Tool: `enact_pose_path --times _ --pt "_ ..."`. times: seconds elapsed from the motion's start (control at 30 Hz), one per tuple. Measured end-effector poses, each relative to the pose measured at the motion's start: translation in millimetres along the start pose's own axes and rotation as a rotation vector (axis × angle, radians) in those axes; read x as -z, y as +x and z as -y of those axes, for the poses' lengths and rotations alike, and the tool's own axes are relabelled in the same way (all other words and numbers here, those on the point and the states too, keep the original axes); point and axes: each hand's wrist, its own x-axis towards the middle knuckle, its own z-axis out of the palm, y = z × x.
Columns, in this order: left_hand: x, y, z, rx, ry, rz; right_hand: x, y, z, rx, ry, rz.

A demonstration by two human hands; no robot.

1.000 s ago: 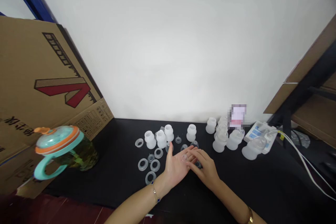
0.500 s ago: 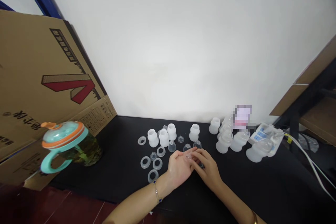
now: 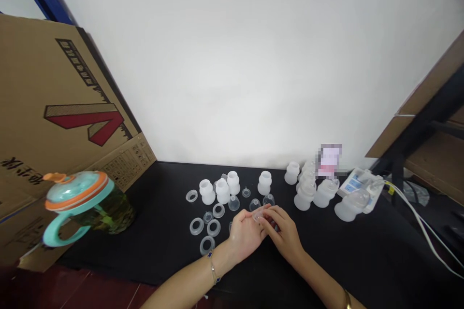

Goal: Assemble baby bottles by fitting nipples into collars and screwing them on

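Note:
Both hands meet over the table around a small clear bottle nipple [image 3: 257, 216]. My left hand [image 3: 246, 234] is turned palm up, the nipple resting against its fingers. From the right, my right hand [image 3: 284, 231] pinches the nipple with thumb and fingertips, partly hiding it. Just beyond the fingers stand clear domed caps [image 3: 268, 199]. Another clear dome [image 3: 234, 203] is left of them. Translucent screw rings [image 3: 207, 245] lie left of my left hand, with a flat nipple [image 3: 208, 217] among them. White bottles [image 3: 222, 190] stand upright behind, one bottle [image 3: 265, 183] apart from the rest.
Several capped white bottles [image 3: 305, 194] are grouped at the right, beside a white box with cables [image 3: 377, 183] and a blurred pink object [image 3: 329, 159]. A teal-lidded jug [image 3: 108, 212] stands left, before a large carton [image 3: 90, 77]. A white wall [image 3: 253, 67] rises behind.
The whole view has shifted slightly, so things appear a little further left. The hands stay together around the nipple, with only small finger movement.

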Motion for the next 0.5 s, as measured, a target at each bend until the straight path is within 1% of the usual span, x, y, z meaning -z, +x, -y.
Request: enact_pose_path --times 0.1,0.23,0.37,0.5 --pt "-4.8 -1.5 1.1 0.018 -0.046 -0.036 1.2 -0.1 1.8 -0.014 0.047 0.0" --pt "-9.2 -2.0 1.8 0.031 -0.08 -0.017 3.0 0.6 3.5 -0.041 0.116 -0.014" --pt "-11.6 -2.4 0.4 0.021 0.001 -0.019 5.6 2.8 4.3 -0.109 0.198 -0.052" --pt "-11.8 -3.4 1.9 -0.047 0.081 -0.069 8.1 5.4 1.2 -0.143 0.253 -0.086"
